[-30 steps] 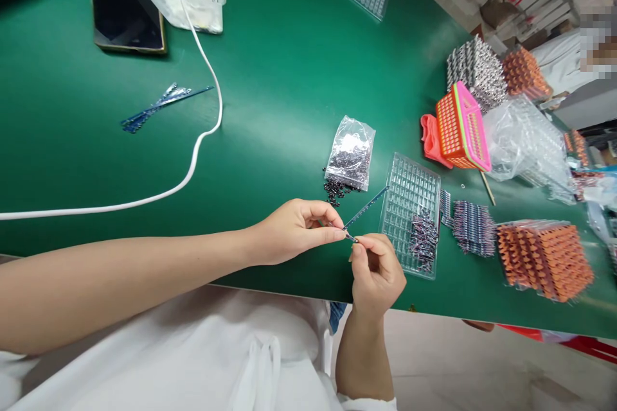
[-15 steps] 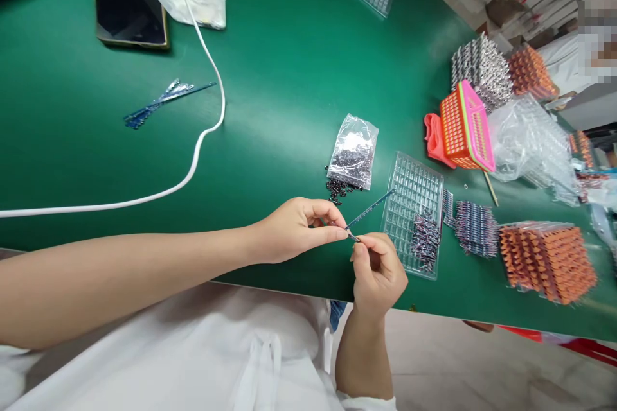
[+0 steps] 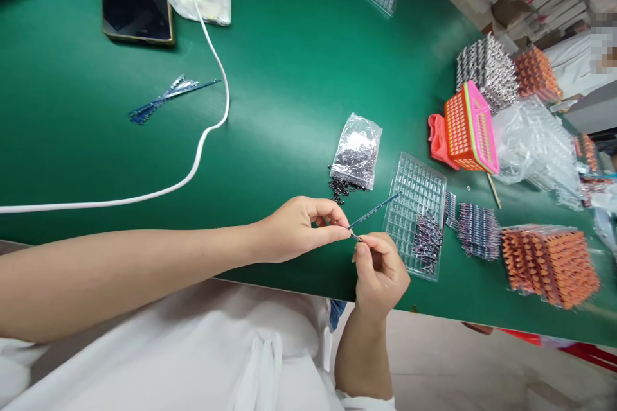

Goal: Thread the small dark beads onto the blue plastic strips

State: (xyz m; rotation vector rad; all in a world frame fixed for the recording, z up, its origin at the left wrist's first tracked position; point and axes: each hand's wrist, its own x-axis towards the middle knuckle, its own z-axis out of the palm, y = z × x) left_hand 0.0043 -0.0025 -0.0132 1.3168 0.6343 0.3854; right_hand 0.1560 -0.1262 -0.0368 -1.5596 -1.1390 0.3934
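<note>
My left hand [image 3: 308, 226] pinches a thin dark blue strip [image 3: 375, 210] that slants up to the right over the clear tray. Fingers pressed together, my right hand [image 3: 382, 270] meets it at the strip's lower end, around a tiny dark piece too small to name. Small dark beads [image 3: 343, 190] lie loose just above the hands, by the mouth of a clear plastic bag [image 3: 357, 151] with more beads inside. The clear compartment tray [image 3: 409, 186] is right of the hands and bears a heap of thin dark pieces [image 3: 427, 243].
Blue strips [image 3: 168, 97], a white cable [image 3: 201, 141] and a phone [image 3: 135, 3] are at the left. On the right are an orange and pink basket [image 3: 465, 130], stacked orange pieces [image 3: 549, 264] and clear plastic [image 3: 535, 141]. A person in white [image 3: 573, 61] is beyond.
The whole view has shifted slightly, with the table items appearing a little further right. Both hands keep nearly the same pose around the strip.
</note>
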